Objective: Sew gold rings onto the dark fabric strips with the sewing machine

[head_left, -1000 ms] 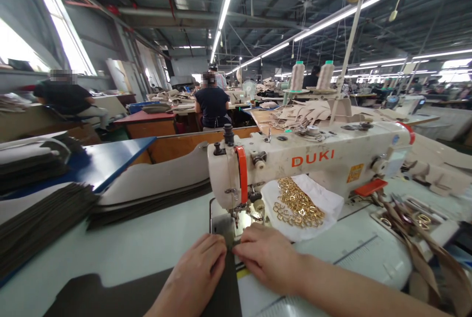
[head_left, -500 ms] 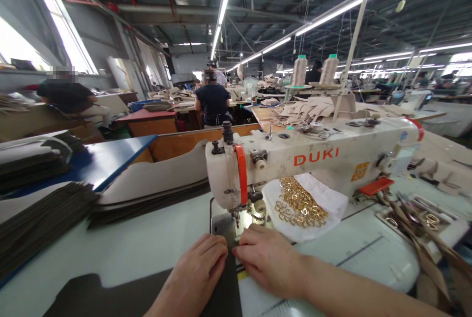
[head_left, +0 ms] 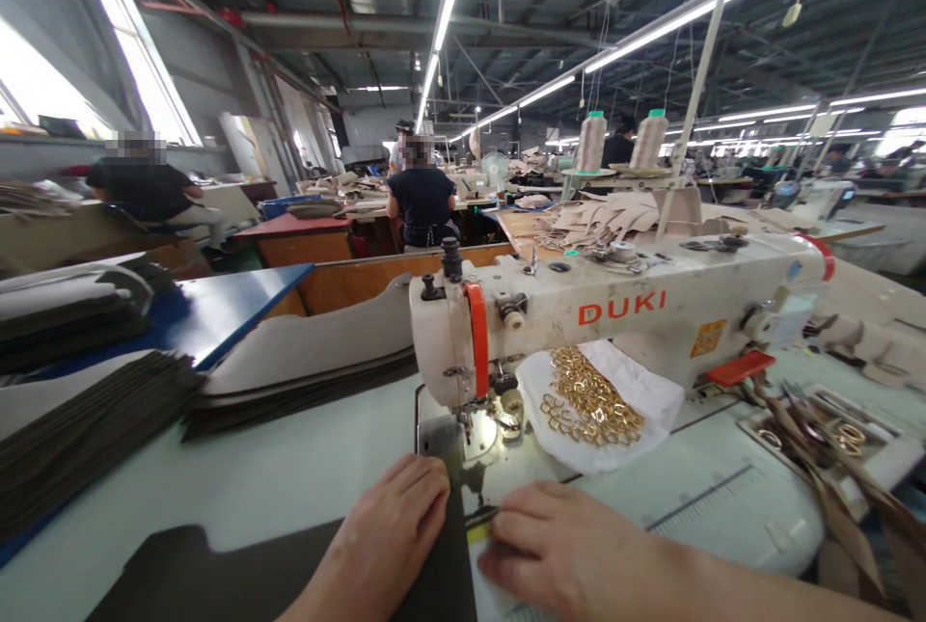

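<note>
My left hand is closed on the right-hand edge of a dark grey fabric panel, fingers curled and pressed together. The panel lies flat on the pale table, just in front of the sewing machine. Above and ahead of the hands are its needle and presser foot. My right hand rests to the right of the panel, apart from the left, with its fingers bent. A small dark edge shows by its fingertips; what they hold, if anything, is hidden.
Gold metal rings lie on a white cloth under the machine arm. A tray with straps and rings stands at right. Stacked panels lie at left, behind the table's front part. People sit farther off.
My right hand has moved right and toward me, away from the needle area and the left hand. The left hand stays on the panel edge. The view has shifted slightly.
</note>
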`<state>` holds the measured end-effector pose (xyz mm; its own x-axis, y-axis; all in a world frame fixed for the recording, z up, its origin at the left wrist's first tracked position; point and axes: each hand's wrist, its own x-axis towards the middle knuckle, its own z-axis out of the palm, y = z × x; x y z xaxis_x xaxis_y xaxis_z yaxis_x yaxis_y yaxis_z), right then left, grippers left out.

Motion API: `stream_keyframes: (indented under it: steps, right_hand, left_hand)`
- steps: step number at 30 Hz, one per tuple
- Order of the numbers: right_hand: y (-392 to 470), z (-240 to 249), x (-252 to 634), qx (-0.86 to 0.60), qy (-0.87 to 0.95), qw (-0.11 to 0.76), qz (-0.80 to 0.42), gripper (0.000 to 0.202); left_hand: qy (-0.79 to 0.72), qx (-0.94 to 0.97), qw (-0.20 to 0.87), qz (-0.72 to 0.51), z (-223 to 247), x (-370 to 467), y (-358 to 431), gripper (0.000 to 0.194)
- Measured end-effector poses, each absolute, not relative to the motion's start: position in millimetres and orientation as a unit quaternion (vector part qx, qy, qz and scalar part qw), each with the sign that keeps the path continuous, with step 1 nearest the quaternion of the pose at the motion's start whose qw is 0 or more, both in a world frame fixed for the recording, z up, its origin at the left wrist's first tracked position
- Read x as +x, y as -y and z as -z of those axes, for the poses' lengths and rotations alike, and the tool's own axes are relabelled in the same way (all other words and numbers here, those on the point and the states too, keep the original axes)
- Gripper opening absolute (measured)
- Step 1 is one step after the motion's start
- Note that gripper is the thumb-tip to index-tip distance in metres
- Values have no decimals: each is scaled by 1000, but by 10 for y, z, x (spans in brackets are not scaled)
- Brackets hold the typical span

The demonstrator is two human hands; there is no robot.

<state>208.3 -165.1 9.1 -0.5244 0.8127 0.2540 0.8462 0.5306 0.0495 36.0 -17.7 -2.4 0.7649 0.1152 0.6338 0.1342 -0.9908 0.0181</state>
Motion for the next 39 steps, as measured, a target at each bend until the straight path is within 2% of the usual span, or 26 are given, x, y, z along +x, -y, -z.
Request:
stream_keyframes:
  steps: [4,9,11,17,39]
  right_hand:
    - [1617,-22,2008,-462,871,104,130,11]
    - [1423,56,1912,-482,846,187,129,23]
    - [1371,74,1894,-484,841,207,127,20]
    - [1267,182,1888,-469,858,178,114,16]
    - [1280,157,1884,-481,850,188,99,13]
  left_hand:
    - [69,-938,19,340,38,368,179,25]
    - [65,-936,26,344,12,363,195,26]
    - [61,-935,25,348,17,359,192,27]
    - [62,-940,14,335,82,333,165,27]
    - [57,-944,-4,326,32,366,199,32]
